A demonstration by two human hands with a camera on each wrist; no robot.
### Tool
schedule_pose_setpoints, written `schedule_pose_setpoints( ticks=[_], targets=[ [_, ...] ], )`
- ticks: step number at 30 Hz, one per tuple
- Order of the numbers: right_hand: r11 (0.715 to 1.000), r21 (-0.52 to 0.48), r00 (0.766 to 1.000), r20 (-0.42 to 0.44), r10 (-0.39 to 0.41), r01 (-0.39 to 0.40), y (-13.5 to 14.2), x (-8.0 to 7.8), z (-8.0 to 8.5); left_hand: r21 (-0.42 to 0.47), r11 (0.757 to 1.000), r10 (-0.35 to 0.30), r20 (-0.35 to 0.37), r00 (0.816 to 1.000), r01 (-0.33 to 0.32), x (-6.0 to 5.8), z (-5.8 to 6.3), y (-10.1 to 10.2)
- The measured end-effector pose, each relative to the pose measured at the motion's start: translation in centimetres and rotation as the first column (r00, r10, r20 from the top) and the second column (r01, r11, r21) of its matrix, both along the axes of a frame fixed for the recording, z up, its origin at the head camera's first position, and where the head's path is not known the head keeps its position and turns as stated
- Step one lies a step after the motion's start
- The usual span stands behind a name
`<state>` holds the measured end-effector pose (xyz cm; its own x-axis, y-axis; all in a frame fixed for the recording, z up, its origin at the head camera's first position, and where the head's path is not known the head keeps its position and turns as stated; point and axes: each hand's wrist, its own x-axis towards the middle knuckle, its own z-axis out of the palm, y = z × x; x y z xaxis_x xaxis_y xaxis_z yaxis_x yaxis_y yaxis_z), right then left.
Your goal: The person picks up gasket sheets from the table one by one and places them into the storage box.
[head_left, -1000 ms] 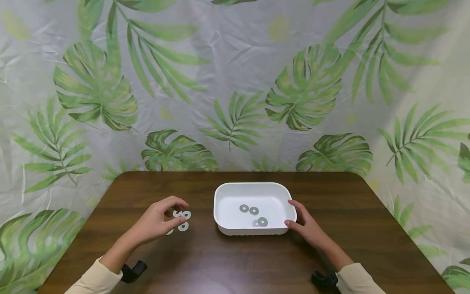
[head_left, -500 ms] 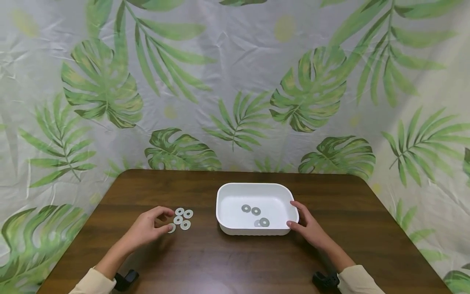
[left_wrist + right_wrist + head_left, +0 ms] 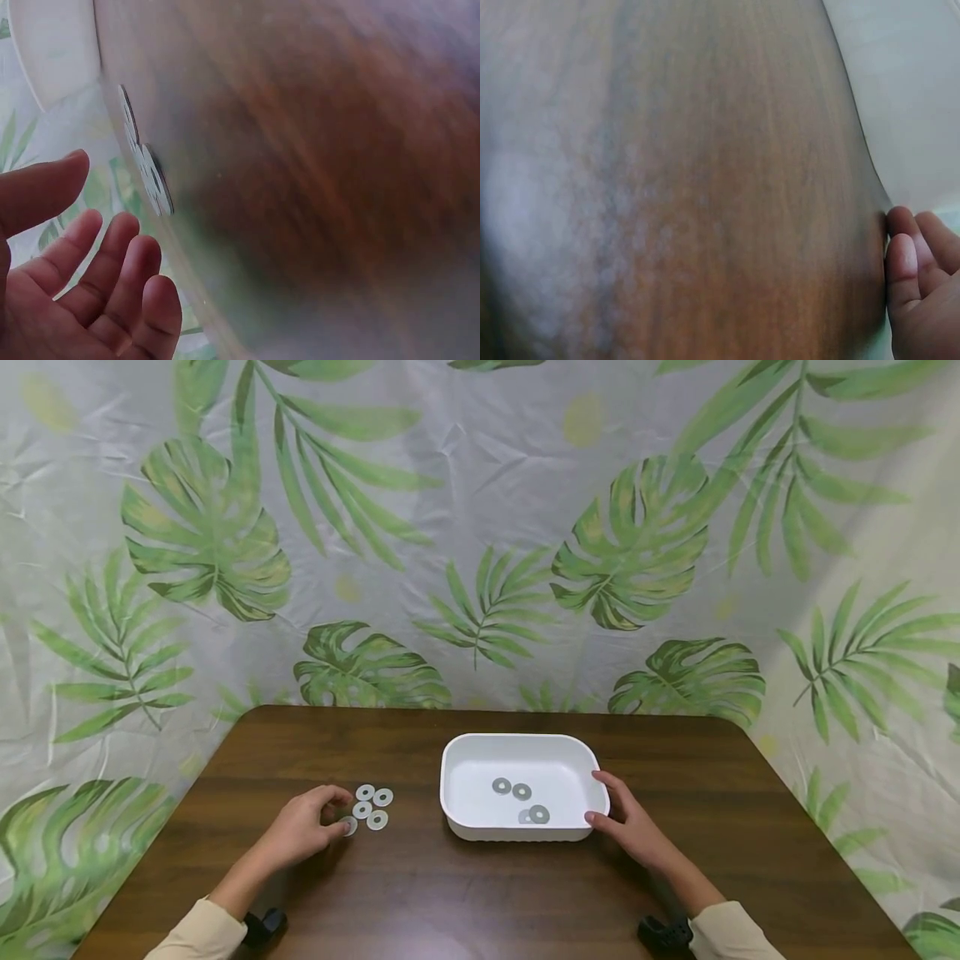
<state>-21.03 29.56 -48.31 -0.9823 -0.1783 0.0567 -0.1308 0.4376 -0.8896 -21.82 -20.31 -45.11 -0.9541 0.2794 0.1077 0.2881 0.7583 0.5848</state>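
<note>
At lower left, the left hand [image 3: 303,822], thumb and fingers apart, is drawing leftward, baring five washers [image 3: 368,811] within reach; at lower centre, other washers [image 3: 527,793] are lying inside the white tray [image 3: 517,834], the right hand [image 3: 633,832] gripping its right end

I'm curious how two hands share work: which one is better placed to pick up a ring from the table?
Probably the left hand: its fingers are beside the rings on the table. The right hand holds the white tray, which lies between it and those rings.
</note>
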Motion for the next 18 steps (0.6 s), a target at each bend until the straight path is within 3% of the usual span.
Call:
schedule_pose_setpoints(
  ticks=[11, 18],
  targets=[
    [1.0, -0.009, 1.0, -0.005, 0.012, -0.012, 0.0, -0.1, -0.1, -0.045, 0.999, 0.004, -0.029, 1.0, -0.005, -0.6, -0.6, -0.4],
    [1.0, -0.01, 1.0, -0.006, 0.013, -0.013, 0.1, -0.1, -0.1, -0.104, 0.994, -0.015, 0.0, 1.0, 0.015, -1.0, -0.9, -0.5]
  ],
)
